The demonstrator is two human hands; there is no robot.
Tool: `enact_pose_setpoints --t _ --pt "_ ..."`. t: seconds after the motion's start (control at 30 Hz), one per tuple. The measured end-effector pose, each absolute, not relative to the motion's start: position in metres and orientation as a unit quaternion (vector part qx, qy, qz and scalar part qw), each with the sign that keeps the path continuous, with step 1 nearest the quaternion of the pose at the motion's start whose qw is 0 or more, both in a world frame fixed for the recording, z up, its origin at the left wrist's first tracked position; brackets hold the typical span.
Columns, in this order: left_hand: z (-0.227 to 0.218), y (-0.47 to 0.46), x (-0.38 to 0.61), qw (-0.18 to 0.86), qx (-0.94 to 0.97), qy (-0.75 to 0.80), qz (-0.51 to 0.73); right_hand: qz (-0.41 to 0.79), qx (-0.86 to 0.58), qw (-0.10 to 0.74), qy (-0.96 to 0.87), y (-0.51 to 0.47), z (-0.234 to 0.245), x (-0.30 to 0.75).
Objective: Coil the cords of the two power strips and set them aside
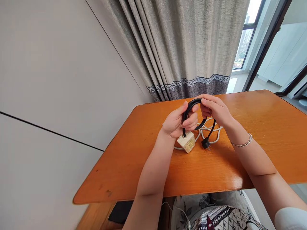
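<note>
A black power cord (193, 103) is looped into a coil between my hands, above the table. My left hand (178, 119) is closed round the coil's left side, thumb on top. At the coil's upper right, my right hand (214, 108) pinches the cord between thumb and fingers. Below my left hand, the cord enters a whitish power strip (187, 142) seen end-on, with a yellowed label on one face. The black plug (205, 142) dangles from the cord's other end under my right hand, prongs pointing down to the right. Behind it, a white cable (218, 135) lies in loose loops.
The orange-brown wooden table (134, 159) has rounded corners and stands by a pale panelled wall (59, 64). Grey curtains (192, 41) hang behind its far edge. A black flat object (120, 212) lies below the table's near edge, and a thin white cord (179, 209) hangs near my lap.
</note>
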State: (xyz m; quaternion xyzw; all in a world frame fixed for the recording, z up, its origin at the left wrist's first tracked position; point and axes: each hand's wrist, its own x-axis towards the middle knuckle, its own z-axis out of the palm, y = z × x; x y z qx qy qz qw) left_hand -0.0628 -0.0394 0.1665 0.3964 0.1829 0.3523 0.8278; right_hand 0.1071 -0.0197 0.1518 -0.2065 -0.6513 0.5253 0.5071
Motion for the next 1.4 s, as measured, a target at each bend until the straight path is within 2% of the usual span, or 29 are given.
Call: enact_pose_setpoints --t 0.13,0.47,0.67,0.73,0.8,0.93,1.2,1.4 --pt "0.167 -0.038 -0.06 0.829 0.37 0.173 0.381 0.489 -0.23 0.515 -0.665 -0.018 0.153 0.108" --pt "0.167 -0.04 -0.059 0.836 0.354 0.217 0.36 0.514 -0.218 0.497 -0.664 -0.02 0.156 0.111" --pt "0.176 -0.042 -0.066 0.767 0.35 0.22 0.49 0.451 -0.259 0.494 -0.696 -0.007 0.142 0.108" --pt "0.181 -0.042 -0.075 0.723 0.35 0.212 0.557 0.406 -0.309 0.457 -0.729 -0.006 0.137 0.106" --pt "0.185 -0.042 -0.084 0.675 0.351 0.198 0.618 0.358 -0.358 0.382 -0.773 -0.007 0.133 0.103" --pt "0.189 -0.042 -0.092 0.616 0.364 0.185 0.674 0.27 -0.41 0.248 -0.835 -0.015 0.13 0.094" --pt "0.189 -0.046 -0.077 0.545 0.388 0.185 0.72 0.083 -0.483 0.155 -0.858 -0.022 0.12 0.08" --pt "0.182 -0.04 -0.069 0.519 0.398 0.182 0.734 -0.018 -0.526 0.131 -0.84 -0.036 0.131 0.076"
